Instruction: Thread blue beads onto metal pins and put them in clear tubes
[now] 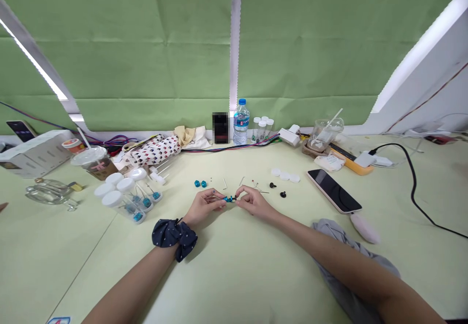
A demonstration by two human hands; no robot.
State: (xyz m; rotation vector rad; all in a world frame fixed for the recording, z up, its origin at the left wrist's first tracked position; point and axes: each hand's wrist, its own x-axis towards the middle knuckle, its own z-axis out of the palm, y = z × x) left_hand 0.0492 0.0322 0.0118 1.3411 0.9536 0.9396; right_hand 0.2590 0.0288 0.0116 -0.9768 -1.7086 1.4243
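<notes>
Between my two hands, just above the table, is a small blue-and-black part (229,199); its exact kind is too small to make out. My left hand (203,208), with a dark dotted scrunchie (174,236) on the wrist, is closed on its blue end, and thin metal rods show along the fingers. My right hand (258,205) pinches the black end between thumb and fingertips. Beyond the left hand lie two blue round pieces (200,184) and an L-shaped hex key (224,183). Two black knob-like pieces (282,194) and thin pins (255,184) lie past the right hand.
White-capped clear tubes (126,192) holding blue pieces stand at left, near a lidded drink cup (95,162). White caps (285,175), a phone (334,191) and a black cable (413,187) lie right. A water bottle (241,124) stands behind; grey cloth (340,238) lies under my right arm.
</notes>
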